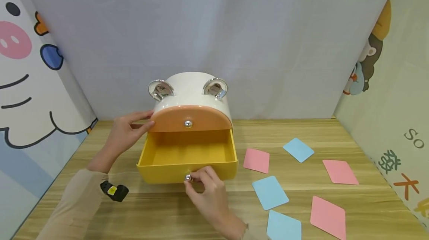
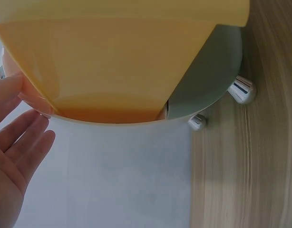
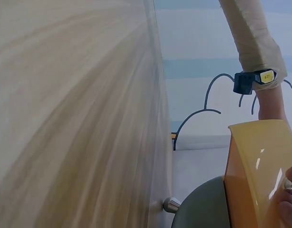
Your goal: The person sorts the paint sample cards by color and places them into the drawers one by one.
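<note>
A white storage box [image 1: 190, 87] with two silver ear shapes stands on the wooden table. Its upper orange drawer front [image 1: 207, 119] is closed, while the lower yellow drawer [image 1: 161, 173] stands pulled out with nothing visible inside. My right hand [image 1: 211, 195] pinches the silver knob [image 1: 188, 177] on that drawer; in the right wrist view only a bit of the hand shows at the right edge. My left hand [image 1: 124, 132] rests its fairly straight fingers and thumb against the box's left side, by the edge of the orange front. The left wrist view shows the fingertips [image 2: 41, 121] there.
Several pink cards [image 1: 257, 160] and blue cards [image 1: 270, 192] lie spread on the table [image 1: 151, 214] right of the box. Silver feet [image 2: 242, 90] hold the box off the tabletop. A pale curtain [image 1: 268, 46] hangs behind, with printed panels [image 1: 385, 121] at both sides.
</note>
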`<state>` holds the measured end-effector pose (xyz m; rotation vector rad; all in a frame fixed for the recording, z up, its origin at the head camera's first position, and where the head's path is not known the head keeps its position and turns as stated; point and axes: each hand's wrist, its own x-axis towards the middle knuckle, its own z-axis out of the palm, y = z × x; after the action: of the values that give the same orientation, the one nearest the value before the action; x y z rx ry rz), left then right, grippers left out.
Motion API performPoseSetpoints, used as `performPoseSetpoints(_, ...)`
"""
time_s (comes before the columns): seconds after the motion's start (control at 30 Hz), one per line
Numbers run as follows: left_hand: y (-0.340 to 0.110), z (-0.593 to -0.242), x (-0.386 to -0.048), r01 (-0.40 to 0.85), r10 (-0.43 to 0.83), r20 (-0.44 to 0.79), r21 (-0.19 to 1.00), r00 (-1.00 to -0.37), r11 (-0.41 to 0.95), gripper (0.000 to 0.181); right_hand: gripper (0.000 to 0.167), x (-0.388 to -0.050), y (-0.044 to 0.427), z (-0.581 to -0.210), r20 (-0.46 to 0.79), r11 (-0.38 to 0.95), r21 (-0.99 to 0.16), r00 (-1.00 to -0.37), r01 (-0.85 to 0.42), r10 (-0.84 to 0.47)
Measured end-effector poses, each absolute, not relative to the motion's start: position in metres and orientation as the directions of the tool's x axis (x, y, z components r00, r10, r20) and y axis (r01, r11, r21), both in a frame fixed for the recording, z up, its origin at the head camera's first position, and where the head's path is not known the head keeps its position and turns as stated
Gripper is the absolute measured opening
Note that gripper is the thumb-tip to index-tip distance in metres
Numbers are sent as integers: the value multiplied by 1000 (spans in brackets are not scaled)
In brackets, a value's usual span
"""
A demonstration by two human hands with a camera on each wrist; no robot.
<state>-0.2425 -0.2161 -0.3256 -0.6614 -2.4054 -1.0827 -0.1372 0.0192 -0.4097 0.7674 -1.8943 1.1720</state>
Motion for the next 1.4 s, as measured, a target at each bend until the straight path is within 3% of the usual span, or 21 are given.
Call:
performPoseSetpoints(0.6,-215,-326,-243,561,244,539,565,-806,605,33,23,-134,19,-415,867,348,-446,-495,-825,-62)
performPoseSetpoints(0.9,-216,-327,-243,558,249,529,571,-811,602,33,23,-126,35,-393,762,297,-608,-647,-736,-45)
performPoseSetpoints(1.17,-217,-325,-242,543,244,516,575,-821,612,34,33,-124,63,-374,705,250,-641,-685,-726,-185)
performPoseSetpoints(1.4,-217,-324,-241,545,248,514,577,-821,608,34,37,-123,97,-369,685,230,-600,-640,-766,-347)
